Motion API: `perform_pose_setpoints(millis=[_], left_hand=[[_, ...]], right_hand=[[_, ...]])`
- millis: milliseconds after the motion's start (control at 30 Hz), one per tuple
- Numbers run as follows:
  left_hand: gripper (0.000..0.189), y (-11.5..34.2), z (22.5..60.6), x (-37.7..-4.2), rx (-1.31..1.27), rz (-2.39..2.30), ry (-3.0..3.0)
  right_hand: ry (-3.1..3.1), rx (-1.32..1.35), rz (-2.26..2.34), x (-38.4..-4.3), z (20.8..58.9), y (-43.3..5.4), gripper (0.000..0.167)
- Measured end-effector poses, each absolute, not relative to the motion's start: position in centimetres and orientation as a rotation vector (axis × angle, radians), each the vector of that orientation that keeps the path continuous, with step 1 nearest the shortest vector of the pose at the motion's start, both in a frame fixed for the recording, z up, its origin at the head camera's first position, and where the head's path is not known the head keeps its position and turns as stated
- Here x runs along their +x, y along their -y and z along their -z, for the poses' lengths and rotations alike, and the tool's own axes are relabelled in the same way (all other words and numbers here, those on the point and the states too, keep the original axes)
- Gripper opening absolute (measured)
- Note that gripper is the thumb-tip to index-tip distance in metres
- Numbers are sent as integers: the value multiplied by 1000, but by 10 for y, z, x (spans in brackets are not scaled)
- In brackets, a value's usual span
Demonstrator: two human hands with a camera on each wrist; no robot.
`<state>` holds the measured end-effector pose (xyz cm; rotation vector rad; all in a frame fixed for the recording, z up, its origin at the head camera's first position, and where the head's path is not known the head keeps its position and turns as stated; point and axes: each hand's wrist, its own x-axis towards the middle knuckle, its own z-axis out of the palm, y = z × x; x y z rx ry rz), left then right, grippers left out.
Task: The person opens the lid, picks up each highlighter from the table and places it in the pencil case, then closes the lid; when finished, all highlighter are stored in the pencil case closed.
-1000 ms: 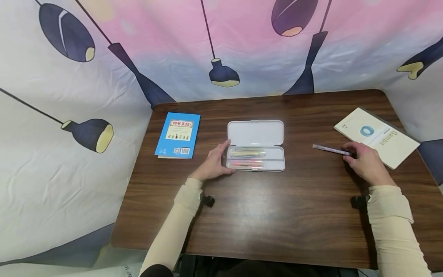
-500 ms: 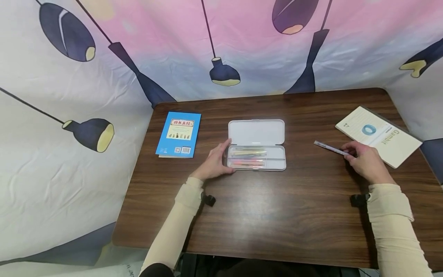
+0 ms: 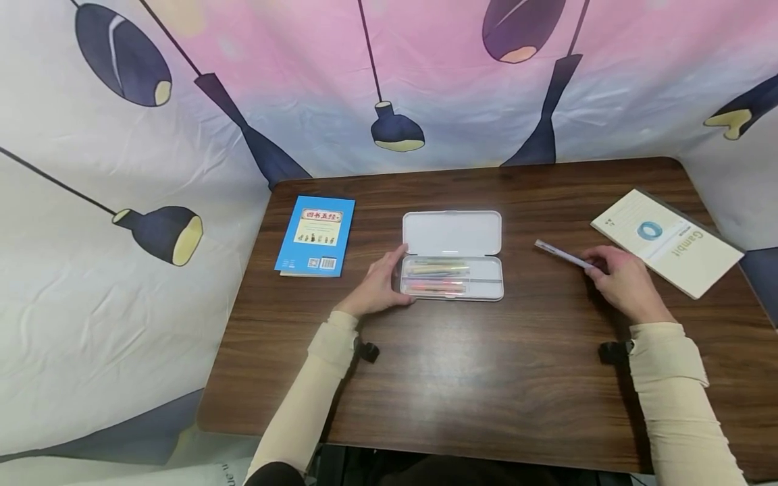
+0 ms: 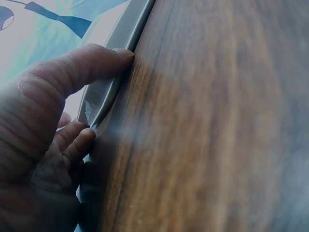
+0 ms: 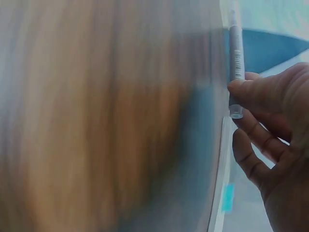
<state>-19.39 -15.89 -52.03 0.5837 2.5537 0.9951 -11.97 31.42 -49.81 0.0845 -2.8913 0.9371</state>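
Observation:
A white pencil case (image 3: 486, 289) lies with its lid (image 3: 452, 233) folded back. In its tray are several slim coloured pens or refills (image 3: 436, 270) in clear sleeves. My left hand (image 3: 378, 287) holds the case's left end, thumb at the front edge and fingers toward the back. The left wrist view shows the thumb (image 4: 91, 65) against the case's side (image 4: 108, 72). My right hand (image 3: 626, 287) pinches a slim pale pen (image 3: 558, 253) between thumb and fingers, above the table. A barcode and a clear end show on the pen (image 5: 236, 58) in the right wrist view.
A blue book (image 3: 315, 236) lies at the back left of the brown wooden table (image 3: 462, 385). To the right, a cream notebook (image 3: 675, 250) marked Gambit lies at an angle. A patterned cloth (image 3: 292, 88) hangs behind the table.
My right hand has moved left with the pen, away from the notebook. The left hand stays at the pencil case, and the case has not visibly moved on the table.

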Motion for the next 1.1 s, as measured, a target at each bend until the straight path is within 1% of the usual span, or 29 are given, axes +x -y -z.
perform_pose_setpoints(millis=[133, 333, 633, 867, 1100], left_hand=[[118, 159, 520, -194, 586, -994, -2553], [117, 160, 519, -194, 576, -1006, -2551], [115, 161, 522, -191, 550, -1023, -2538], [115, 161, 521, -190, 553, -1019, -2539], [116, 160, 519, -192, 570, -1009, -2548]], right_hand=[[2854, 151, -967, -127, 491, -290, 18], [2826, 326, -1031, -144, 484, -245, 17], [2876, 573, -1057, -169, 487, -182, 17], [2930, 686, -1017, -181, 486, -149, 19], [2932, 782, -939, -190, 483, -132, 18]])
